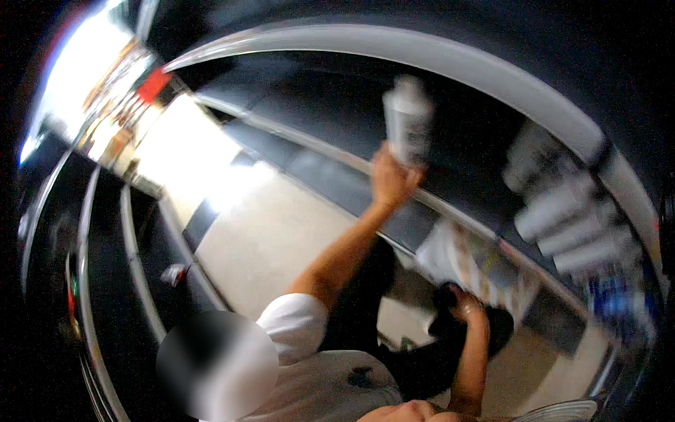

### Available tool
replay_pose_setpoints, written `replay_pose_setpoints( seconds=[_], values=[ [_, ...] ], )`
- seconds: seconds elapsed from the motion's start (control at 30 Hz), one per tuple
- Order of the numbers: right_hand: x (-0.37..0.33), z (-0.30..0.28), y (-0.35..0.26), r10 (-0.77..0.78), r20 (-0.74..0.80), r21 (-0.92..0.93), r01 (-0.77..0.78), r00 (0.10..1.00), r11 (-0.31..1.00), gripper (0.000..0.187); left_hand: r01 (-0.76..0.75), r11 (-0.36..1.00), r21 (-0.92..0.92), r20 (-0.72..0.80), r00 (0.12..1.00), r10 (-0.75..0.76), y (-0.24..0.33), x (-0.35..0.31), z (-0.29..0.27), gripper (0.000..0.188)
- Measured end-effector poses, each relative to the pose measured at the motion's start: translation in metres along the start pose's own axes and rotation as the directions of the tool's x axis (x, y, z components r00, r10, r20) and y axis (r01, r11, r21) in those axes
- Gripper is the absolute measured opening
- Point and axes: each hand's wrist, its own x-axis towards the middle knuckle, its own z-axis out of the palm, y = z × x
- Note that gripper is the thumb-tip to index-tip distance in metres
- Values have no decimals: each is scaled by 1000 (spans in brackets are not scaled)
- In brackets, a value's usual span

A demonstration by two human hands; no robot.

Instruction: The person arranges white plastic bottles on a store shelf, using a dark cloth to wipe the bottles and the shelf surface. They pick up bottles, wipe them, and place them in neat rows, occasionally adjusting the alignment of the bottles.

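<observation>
My left hand (394, 177), at the end of an outstretched arm, is closed around the lower part of a white bottle (409, 126) with dark print. The bottle is upright, slightly tilted and blurred, in front of a dark shelf (302, 91). Lower and to the right, my right hand (470, 307) is curled near my bent knee, against a small black thing (444, 299) whose kind I cannot make out. A white and clear plastic package (457, 257) lies just beyond that hand, below the shelf edge.
Several white bottles (562, 211) are on the shelf at the right, with blue packages (619, 302) nearer. Dark shelving with metal rails (133, 253) runs along the left; a small white and red item (174, 274) rests there. A pale floor (260, 225) stretches between toward bright light.
</observation>
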Motion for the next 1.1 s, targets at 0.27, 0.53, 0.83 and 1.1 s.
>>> replay_pose_setpoints(
  seconds=[0.27, 0.53, 0.83, 1.1],
  values=[
    [-30, -32, -28, 92, 2, 32, -92, 996, 995, 70, -471, 876, 102, -119, 869, 481, 59, -44, -41, 74],
    [-34, -30, -35, 64, 106, 51, -70, 992, 996, 68, -371, 892, -259, 227, 874, 430, 116, -15, 42, 76],
    [-47, -58, -40, 130, 128, 190, -152, 983, 970, 66, -173, 946, -273, 275, 929, 249, 164, 26, 129, 81],
    [-47, -55, -36, 145, 85, 225, -161, 986, 961, 65, -134, 976, -172, 248, 953, 175, 161, 25, 121, 65]
  ],
)
